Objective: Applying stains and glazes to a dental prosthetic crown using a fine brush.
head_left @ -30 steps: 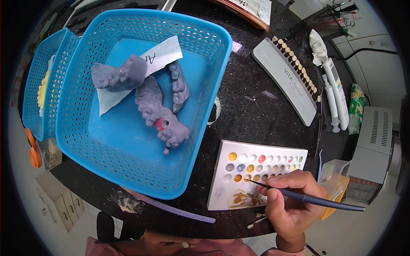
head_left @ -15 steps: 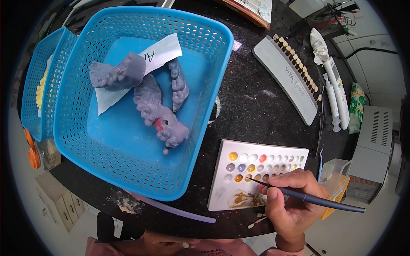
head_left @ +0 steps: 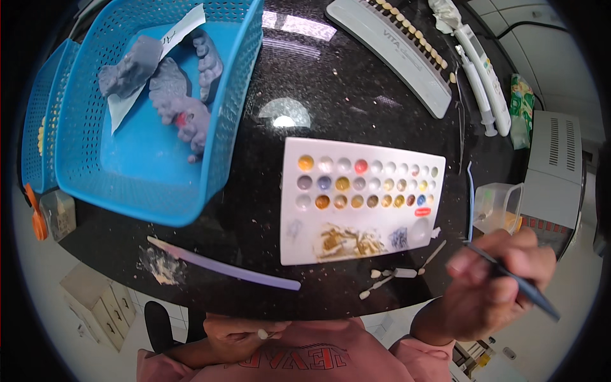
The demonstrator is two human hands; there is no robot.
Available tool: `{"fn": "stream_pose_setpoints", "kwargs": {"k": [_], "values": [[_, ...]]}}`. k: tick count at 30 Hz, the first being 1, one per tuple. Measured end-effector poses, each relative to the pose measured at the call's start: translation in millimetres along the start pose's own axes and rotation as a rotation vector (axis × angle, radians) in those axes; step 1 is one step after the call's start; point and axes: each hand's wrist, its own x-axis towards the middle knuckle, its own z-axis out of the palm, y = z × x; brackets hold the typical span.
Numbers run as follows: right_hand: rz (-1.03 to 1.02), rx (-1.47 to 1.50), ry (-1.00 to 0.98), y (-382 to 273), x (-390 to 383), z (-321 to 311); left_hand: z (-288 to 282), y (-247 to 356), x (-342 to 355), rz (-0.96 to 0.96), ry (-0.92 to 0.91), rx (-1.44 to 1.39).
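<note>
The right grip (head_left: pixel 496 283) is closed around a slim dark brush (head_left: pixel 536 298), whose tip points up and to the left, apart from the palette; this hand is somewhat blurred. The left grip (head_left: pixel 232 330), low in front of the pink shirt (head_left: pixel 318 337), pinches a small pale tooth-shaped piece (head_left: pixel 263 333). Between and beyond the hands, the white palette (head_left: pixel 305 219) lies on the black worktop (head_left: pixel 267 184), with three rows of coloured wells and brown and bluish smears below them. Just beside its near edge lie pale tabs on sticks (head_left: pixel 406 273); a lavender strip (head_left: pixel 229 270) lies to the left. Farther off, a blue basket (head_left: pixel 121 149) holds grey dental models (head_left: pixel 130 67) and a paper slip (head_left: pixel 186 28). Beyond the palette lies a grey shade guide (head_left: pixel 394 57), with a syringe (head_left: pixel 474 86) to its right.
</note>
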Motion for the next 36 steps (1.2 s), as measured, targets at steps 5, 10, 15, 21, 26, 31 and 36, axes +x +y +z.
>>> {"fn": "stream_pose_setpoints", "kwargs": {"k": [5,10,15,21,26,31,36], "values": [[-0.087,-0.109,0.225,-5.5,-54.4,-14.7,27.6,4.5,16.3,0.045,0.013,0.103],[0.093,0.136,0.149,2.1,-115.1,-15.5,61.3,-6.0,15.0,0.040,0.009,-0.058],[0.141,0.141,-0.067,9.9,-136.0,-12.6,79.3,-17.5,11.8,0.095,0.025,-0.067],[0.026,0.111,-0.203,17.5,-132.4,-11.0,94.9,-19.3,9.2,-0.039,0.135,-0.253],[0.004,0.140,-0.283,19.1,-128.3,-9.0,95.4,-28.2,4.4,-0.007,0.170,-0.224],[0.001,0.146,-0.295,20.4,-128.9,-10.6,96.8,-27.2,6.1,-0.045,0.174,-0.220],[-0.004,0.133,-0.299,21.0,-129.3,-12.2,95.8,-25.0,8.6,0.011,0.162,-0.227]]}}
